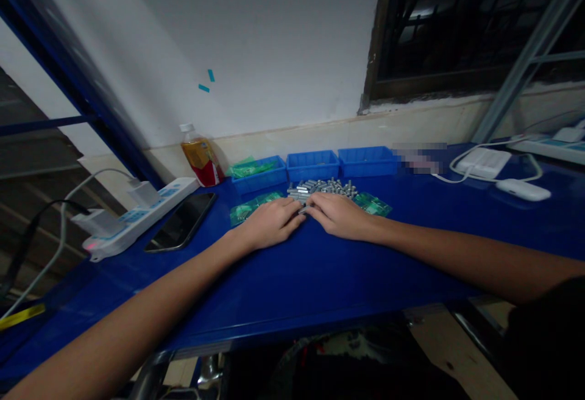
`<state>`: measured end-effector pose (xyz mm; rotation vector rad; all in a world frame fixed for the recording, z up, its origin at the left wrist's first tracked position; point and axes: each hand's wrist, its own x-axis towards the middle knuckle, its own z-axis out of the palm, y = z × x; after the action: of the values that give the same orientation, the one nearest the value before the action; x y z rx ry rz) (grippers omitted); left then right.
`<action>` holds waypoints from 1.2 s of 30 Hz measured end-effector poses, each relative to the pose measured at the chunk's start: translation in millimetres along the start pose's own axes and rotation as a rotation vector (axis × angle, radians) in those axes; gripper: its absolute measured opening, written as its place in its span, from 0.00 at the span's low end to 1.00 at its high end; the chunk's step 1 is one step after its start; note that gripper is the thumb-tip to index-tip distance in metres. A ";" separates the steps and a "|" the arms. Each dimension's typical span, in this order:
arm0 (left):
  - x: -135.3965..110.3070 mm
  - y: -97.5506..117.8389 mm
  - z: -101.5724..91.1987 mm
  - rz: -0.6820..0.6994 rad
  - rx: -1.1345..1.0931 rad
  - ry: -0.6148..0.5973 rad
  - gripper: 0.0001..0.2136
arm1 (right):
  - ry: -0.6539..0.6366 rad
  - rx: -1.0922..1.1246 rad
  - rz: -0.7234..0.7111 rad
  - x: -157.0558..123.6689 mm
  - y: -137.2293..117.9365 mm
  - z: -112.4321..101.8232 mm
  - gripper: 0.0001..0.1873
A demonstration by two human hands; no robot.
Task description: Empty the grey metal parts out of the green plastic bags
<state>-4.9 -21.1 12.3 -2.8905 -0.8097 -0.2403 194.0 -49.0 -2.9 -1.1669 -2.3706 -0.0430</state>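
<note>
My left hand (276,223) and my right hand (340,214) meet fingertip to fingertip over the blue table, both with fingers closed. A small silvery metal piece (304,210), bolt-like, shows between the fingertips of both hands; its exact shape is too small to tell. Just beyond the fingers lies a heap of silvery metal bolts (336,188), with longer metal rods or sleeves (298,191) on its left side. A green packet (242,211) lies partly behind my left hand, and another green packet (373,204) sits to the right of my right hand.
Three blue bins line the wall: a left bin (264,179) with green packets, a middle bin (312,171) and a right bin (367,166). Leftward are a drink bottle (200,156), a phone (183,223) and a power strip (132,224). A white charger (482,161) with cables lies right.
</note>
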 end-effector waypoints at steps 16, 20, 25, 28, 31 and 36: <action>0.2 1.4 -2.0 -0.014 0.001 -0.023 0.14 | -0.015 0.051 -0.034 -1.5 0.3 -1.8 0.08; 0.3 1.2 -1.9 -0.015 -0.009 -0.016 0.14 | -0.032 0.026 -0.034 -0.9 0.9 -1.4 0.06; 0.2 0.7 -2.1 -0.012 -0.032 -0.020 0.13 | -0.046 -0.047 -0.005 0.5 0.8 -0.3 0.11; 0.0 0.6 -2.0 -0.007 -0.034 -0.010 0.13 | -0.056 -0.078 -0.006 1.5 1.3 1.1 0.13; -0.2 0.1 -1.1 -0.002 -0.030 -0.001 0.13 | -0.052 -0.083 -0.025 1.9 1.8 2.1 0.15; -0.4 -0.4 -0.5 -0.009 -0.024 -0.013 0.13 | -0.029 -0.022 -0.016 0.3 1.0 0.2 0.11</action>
<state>-5.6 -21.1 12.7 -2.9141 -0.8285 -0.2341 194.5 -48.1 -3.1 -1.1667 -2.4108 -0.0582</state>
